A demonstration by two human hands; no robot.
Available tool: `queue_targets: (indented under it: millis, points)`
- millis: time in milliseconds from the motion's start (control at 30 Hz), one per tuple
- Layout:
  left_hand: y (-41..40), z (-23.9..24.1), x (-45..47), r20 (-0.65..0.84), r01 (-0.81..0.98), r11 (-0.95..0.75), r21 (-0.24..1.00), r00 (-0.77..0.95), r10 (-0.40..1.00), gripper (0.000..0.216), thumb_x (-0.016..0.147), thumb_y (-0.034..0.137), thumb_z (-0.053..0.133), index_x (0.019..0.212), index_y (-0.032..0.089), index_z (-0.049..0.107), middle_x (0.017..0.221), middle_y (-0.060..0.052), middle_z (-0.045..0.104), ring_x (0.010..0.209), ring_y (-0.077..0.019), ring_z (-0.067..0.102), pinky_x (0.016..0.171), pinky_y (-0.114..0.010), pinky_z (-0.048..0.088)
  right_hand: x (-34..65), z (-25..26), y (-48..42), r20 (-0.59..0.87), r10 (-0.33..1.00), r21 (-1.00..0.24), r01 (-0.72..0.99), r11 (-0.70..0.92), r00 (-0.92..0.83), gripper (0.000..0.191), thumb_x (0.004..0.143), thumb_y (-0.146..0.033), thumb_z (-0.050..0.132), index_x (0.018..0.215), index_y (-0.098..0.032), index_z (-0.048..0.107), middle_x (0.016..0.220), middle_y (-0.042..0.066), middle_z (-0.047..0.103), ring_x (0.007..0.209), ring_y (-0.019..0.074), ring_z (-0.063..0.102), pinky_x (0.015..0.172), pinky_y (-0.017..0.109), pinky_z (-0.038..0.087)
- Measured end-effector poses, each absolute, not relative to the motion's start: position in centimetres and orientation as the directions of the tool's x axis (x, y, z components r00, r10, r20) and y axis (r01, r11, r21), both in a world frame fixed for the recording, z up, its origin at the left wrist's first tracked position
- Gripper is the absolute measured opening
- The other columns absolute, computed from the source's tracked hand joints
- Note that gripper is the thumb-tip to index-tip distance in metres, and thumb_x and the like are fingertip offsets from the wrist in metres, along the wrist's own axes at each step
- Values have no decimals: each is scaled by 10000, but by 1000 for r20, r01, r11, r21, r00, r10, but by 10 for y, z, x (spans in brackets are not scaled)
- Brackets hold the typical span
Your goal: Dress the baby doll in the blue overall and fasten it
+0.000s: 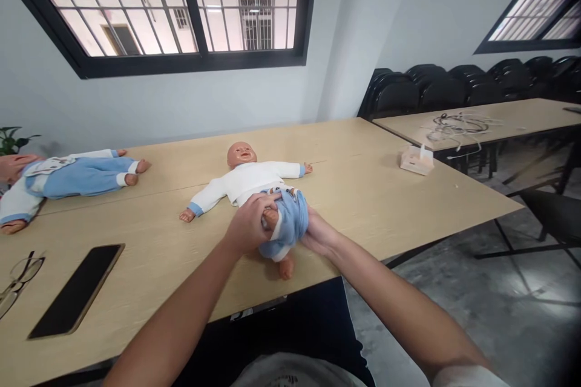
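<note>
A baby doll (241,156) lies on its back near the front edge of the table, arms spread, in a white top (252,180) with blue cuffs. Bunched blue trousers (293,217) with white cuffs are around its legs. My left hand (249,224) is closed around one of the doll's feet, which pokes out of a white cuff, with the fingers at the bunched cloth. On the other side, my right hand (320,233) grips the blue cloth from the right; its fingertips are hidden behind it. The doll's other foot (285,267) points toward me.
A second doll (86,175) in blue trousers lies at the left. Nearer me are a phone (77,290) and glasses (20,278). A tissue box (416,160) stands at the right edge, cables (460,124) lie on another table, and black chairs (399,94) line the wall.
</note>
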State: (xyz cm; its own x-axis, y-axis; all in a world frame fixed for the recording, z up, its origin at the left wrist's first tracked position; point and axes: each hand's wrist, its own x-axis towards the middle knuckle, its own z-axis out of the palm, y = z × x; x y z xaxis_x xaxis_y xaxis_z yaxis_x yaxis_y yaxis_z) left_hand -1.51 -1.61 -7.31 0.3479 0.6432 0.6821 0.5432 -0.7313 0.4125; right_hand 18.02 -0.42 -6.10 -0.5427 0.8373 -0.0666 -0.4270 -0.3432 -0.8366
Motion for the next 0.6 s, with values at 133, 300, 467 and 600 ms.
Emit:
queue_targets:
  millis: [133, 300, 467, 600]
  points:
    - [-17, -76, -12, 731, 559, -703, 439, 232, 641, 398, 717, 161, 710, 1077, 230, 554, 1247, -103, 705, 1167, -287, 662, 1007, -447, 531, 198, -60, 3, -98, 785, -851, -357, -385, -612, 529, 964, -623, 567, 1340, -257, 635, 1428, 64, 654, 1376, 262, 567, 1211, 457, 400]
    - [-16, -76, -16, 812, 566, -742, 360, 201, 547, 418, 740, 216, 740, 1107, 228, 540, 1188, -110, 704, 1105, -279, 672, 970, -452, 514, 220, -65, 13, -50, 844, -974, -159, -159, -534, 543, 799, -461, 836, 1268, -233, 686, 1332, 79, 713, 1240, 283, 653, 1144, 469, 460]
    - [-18, -75, -20, 857, 568, -798, 199, 294, 423, 420, 758, 336, 795, 1093, 239, 560, 1150, -101, 704, 1082, -278, 675, 979, -470, 501, 221, -77, 67, 28, 913, -974, -215, -67, -407, 549, 796, -486, 819, 1250, -202, 697, 1269, 121, 734, 1153, 258, 689, 1083, 429, 499]
    - [-19, -76, -19, 905, 517, -847, 120, 294, 307, 559, 708, 431, 894, 1116, 248, 559, 1057, -70, 702, 1001, -254, 679, 930, -446, 535, 204, -82, 121, 1, 976, -998, 61, 15, -217, 547, 786, -498, 806, 1186, -143, 689, 1212, 157, 731, 1130, 265, 674, 1061, 444, 499]
